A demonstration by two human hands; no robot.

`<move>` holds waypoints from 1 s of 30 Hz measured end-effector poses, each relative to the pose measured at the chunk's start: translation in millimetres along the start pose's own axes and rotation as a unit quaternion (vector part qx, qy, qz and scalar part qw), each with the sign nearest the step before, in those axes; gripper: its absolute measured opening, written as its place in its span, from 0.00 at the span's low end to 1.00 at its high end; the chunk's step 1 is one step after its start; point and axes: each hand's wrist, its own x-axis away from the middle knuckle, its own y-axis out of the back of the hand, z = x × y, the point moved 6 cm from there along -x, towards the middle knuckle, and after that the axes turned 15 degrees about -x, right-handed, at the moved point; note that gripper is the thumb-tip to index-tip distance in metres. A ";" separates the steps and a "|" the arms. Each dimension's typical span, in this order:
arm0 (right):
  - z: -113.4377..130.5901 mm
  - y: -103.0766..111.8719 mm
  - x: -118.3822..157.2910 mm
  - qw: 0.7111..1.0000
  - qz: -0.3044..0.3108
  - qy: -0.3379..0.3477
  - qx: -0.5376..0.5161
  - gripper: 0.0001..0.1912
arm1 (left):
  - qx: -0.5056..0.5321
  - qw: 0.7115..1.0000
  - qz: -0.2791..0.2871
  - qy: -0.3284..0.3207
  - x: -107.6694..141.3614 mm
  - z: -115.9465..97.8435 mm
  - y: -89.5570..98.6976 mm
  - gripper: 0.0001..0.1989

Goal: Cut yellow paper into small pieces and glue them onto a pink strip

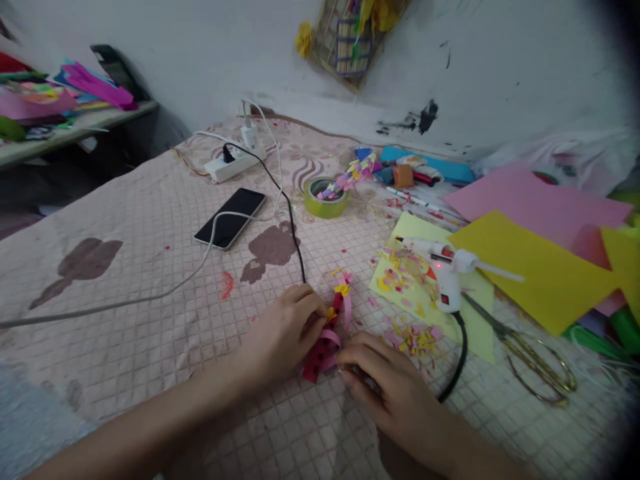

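Note:
A red strip with dark dots [315, 362] lies on the cloth between my hands, with small yellow and pink paper pieces on its upper part. My left hand [285, 327] is closed on the strip from the left, fingertips near a yellow piece. A narrow pink paper strip [331, 337] curls over the dotted one. From the right, my right hand [385, 377] pinches the end of this pink strip between thumb and fingers. Just beyond my right fingers is a pile of pink and yellow paper scraps [413, 339].
A white glue gun [447, 273], its red light on, rests on a pale yellow sheet [480, 327]. Scissors [537, 360] lie right of it. Farther back are green tape [325, 207], a phone [231, 219] and a power strip [235, 165]. Cables cross the tablecloth.

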 end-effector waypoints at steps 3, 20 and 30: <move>0.2 0.0 1.0 1.000 -0.001 0.001 0.001 0.07 | 0.012 1.000 -0.014 -0.001 0.4 1.5 0.8 0.06; 12.2 20.1 16.8 0.998 -0.056 0.025 0.022 0.08 | -0.020 0.992 -0.118 0.046 16.9 15.7 31.7 0.03; 2.5 55.1 70.3 0.981 -0.179 0.038 0.069 0.08 | -0.034 0.995 -0.047 0.078 49.3 -11.3 -6.3 0.13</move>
